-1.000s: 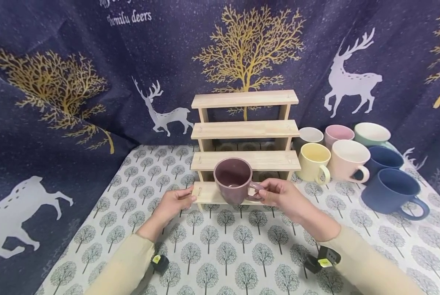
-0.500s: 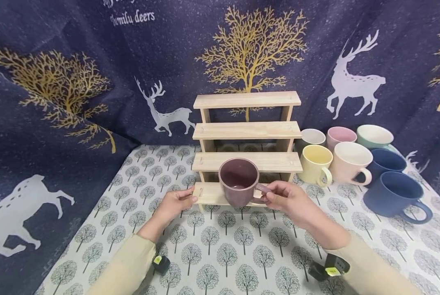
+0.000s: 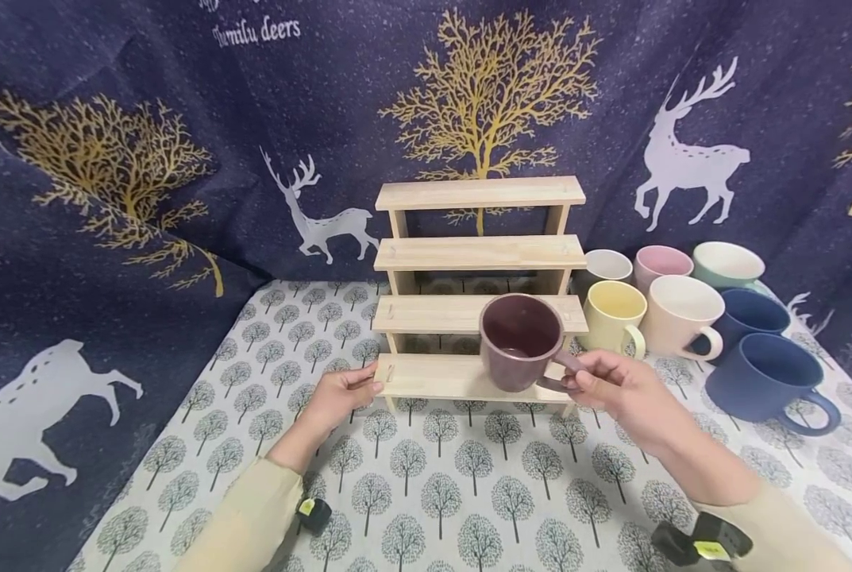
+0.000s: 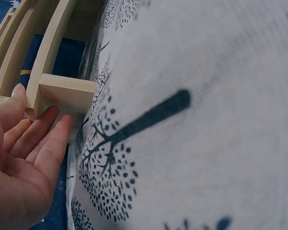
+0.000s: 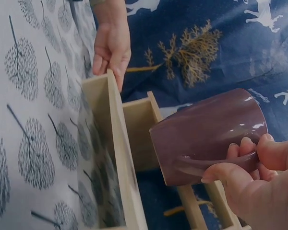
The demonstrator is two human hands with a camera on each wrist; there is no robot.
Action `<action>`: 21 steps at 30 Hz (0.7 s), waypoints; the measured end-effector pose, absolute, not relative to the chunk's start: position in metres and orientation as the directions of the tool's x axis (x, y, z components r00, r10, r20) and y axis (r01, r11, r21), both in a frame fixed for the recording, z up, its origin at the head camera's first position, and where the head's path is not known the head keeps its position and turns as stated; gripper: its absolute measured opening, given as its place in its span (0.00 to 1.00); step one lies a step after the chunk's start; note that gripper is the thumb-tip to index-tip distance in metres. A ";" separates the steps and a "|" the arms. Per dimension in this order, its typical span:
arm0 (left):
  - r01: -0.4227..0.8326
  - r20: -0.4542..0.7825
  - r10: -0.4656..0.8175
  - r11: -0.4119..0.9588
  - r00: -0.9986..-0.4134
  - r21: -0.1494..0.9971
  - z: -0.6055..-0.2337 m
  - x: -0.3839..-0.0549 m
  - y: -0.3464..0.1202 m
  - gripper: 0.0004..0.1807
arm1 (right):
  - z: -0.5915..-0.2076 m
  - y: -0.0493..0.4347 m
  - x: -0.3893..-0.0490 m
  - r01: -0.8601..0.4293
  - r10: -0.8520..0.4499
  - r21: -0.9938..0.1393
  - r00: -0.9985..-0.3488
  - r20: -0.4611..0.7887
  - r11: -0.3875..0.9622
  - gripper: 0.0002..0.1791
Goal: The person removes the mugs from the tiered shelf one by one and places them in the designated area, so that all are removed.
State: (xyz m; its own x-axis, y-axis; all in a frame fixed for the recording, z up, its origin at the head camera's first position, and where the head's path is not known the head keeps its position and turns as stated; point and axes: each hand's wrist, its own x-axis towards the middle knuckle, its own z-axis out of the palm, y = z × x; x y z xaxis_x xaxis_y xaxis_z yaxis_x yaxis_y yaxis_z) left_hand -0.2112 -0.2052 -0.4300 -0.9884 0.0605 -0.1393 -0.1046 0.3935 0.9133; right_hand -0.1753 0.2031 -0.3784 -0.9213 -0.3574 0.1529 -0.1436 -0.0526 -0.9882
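A plum-coloured mug (image 3: 517, 357) hangs upright in front of the wooden tiered shelf (image 3: 468, 316), over the right part of its lowest board. My right hand (image 3: 629, 397) grips the mug by its handle; in the right wrist view thumb and fingers close round the handle (image 5: 216, 165). At the left end of the lowest board (image 3: 433, 376), my left hand (image 3: 340, 397) pinches the wood. The left wrist view has the thumb above the board and the fingers (image 4: 48, 143) under it. A gap shows between the mug's base and the board in the right wrist view.
Right of the shelf several mugs stand close together: a yellow mug (image 3: 614, 314), a cream mug (image 3: 683, 314), a pink mug (image 3: 661, 266), a green mug (image 3: 728, 262) and a blue mug (image 3: 763, 377) in front. Behind hangs a dark blue cloth (image 3: 311, 95) printed with deer.
My right hand has carried the mug rightward along the lowest board and slightly up. My left hand keeps its hold on the board's left end.
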 end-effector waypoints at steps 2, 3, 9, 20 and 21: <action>-0.105 -0.139 0.057 0.393 -0.989 0.913 -0.430 -0.211 -0.205 0.27 | -0.379 0.210 -0.175 -0.147 -0.355 -0.986 -0.920 0.166 -0.078 0.22; -0.105 -0.138 0.058 0.393 -0.989 0.914 -0.430 -0.211 -0.205 0.27 | -0.379 0.213 -0.174 -0.146 -0.356 -0.985 -0.919 0.170 -0.094 0.22; -0.091 -0.131 0.074 0.398 -0.989 0.913 -0.428 -0.210 -0.205 0.27 | -0.380 0.227 -0.173 -0.173 -0.355 -0.969 -0.907 0.226 -0.175 0.22; -0.076 -0.126 0.097 0.410 -0.987 0.909 -0.429 -0.210 -0.207 0.28 | -0.387 0.254 -0.168 -0.197 -0.330 -0.947 -0.903 0.275 -0.252 0.24; -0.075 -0.126 0.099 0.406 -0.987 0.911 -0.429 -0.210 -0.208 0.28 | -0.387 0.256 -0.168 -0.202 -0.330 -0.942 -0.900 0.287 -0.267 0.24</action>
